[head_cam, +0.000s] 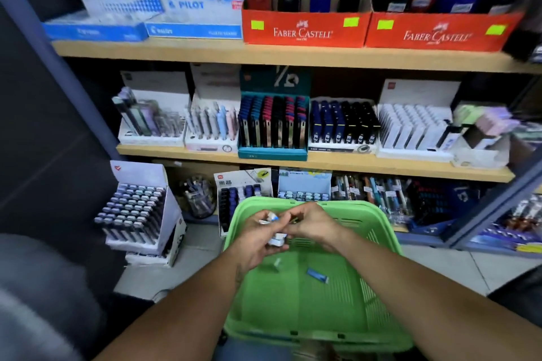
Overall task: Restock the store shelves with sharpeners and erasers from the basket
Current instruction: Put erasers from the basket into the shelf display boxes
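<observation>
Person crouched or seated before the stationery shelves, green basket (378, 246) on the lap, at 6 o'clock of the scene. Both hands met over the basket's far half.

Left hand (258, 239): fingers curled round a small stack of white-and-blue erasers (277, 239), with another piece up by the fingertips. Right hand (311, 226): fingers bent in toward the left, seemingly pinching something small and dark between thumb and forefinger. Could not make out what it was; blurred.

Left in the basket: one blue-sleeved eraser (317, 275) at about 5 o'clock from the hands, and one pale loose eraser (275, 263) just below the left hand. Basket otherwise looked near spent, so I judged the restock well along.

Shelves: two red Faber-Castell boxes (305, 31) of sharpeners at 12 to 1 o'clock on the top board; blue Pilot eraser box (193, 13) at 11 o'clock.

Risks as I read them:
- Left hand overfull. Any sorting or handing over between the hands could shake a piece loose; it would drop back into the basket or, worse, onto the floor tiles.
- Basket sat on the lap only, no hand on it. A high reach to the top shelf could tip it.
- Similar blue-and-white packs could be put in the wrong box.
</observation>
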`<act>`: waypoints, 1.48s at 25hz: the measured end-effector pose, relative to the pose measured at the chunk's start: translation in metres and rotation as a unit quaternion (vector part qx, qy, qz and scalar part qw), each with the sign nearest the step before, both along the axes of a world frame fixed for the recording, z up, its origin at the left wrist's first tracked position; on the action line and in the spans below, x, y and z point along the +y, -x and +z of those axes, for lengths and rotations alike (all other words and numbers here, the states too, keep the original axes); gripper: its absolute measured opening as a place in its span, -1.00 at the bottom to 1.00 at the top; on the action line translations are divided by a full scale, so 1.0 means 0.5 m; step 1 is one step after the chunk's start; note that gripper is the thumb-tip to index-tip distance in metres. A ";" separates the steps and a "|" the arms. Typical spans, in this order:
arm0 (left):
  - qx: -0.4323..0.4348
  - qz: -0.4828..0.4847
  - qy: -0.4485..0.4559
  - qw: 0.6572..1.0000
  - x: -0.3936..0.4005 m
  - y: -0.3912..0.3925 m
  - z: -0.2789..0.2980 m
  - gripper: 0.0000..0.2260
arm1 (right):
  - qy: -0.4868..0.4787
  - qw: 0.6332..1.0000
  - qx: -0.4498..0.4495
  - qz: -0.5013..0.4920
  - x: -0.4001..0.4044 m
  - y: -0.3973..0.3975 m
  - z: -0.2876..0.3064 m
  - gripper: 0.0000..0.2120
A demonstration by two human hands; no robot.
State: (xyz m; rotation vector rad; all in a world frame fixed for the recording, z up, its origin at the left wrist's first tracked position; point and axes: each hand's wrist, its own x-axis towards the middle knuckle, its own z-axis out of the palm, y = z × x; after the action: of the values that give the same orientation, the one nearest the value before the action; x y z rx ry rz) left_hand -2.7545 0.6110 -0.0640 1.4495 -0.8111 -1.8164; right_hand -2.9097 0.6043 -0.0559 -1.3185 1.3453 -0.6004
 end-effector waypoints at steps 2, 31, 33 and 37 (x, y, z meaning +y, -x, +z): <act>-0.021 0.027 -0.011 0.999 0.013 -0.001 -0.008 -0.74 | -0.031 0.999 -0.027 0.019 0.009 -0.008 -0.008 -0.82; -0.635 -0.390 0.145 0.651 -0.039 0.053 -0.393 -0.82 | -0.103 0.960 0.247 0.089 -0.025 -0.005 -0.377 -0.82; -0.615 -0.354 0.116 0.695 -0.043 0.046 -0.388 -0.83 | -0.097 0.970 0.215 0.059 -0.025 0.006 -0.373 -0.78; -0.447 -0.245 0.008 0.860 -0.081 0.036 -0.333 -0.94 | -0.060 0.989 0.131 -0.011 -0.041 0.034 -0.322 -0.77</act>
State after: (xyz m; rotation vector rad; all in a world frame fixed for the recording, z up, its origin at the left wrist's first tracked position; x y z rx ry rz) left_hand -2.7727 0.5707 -0.2304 2.2561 -1.7732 -1.3666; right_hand -2.9265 0.5838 -0.2171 -1.3183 1.5858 -0.3621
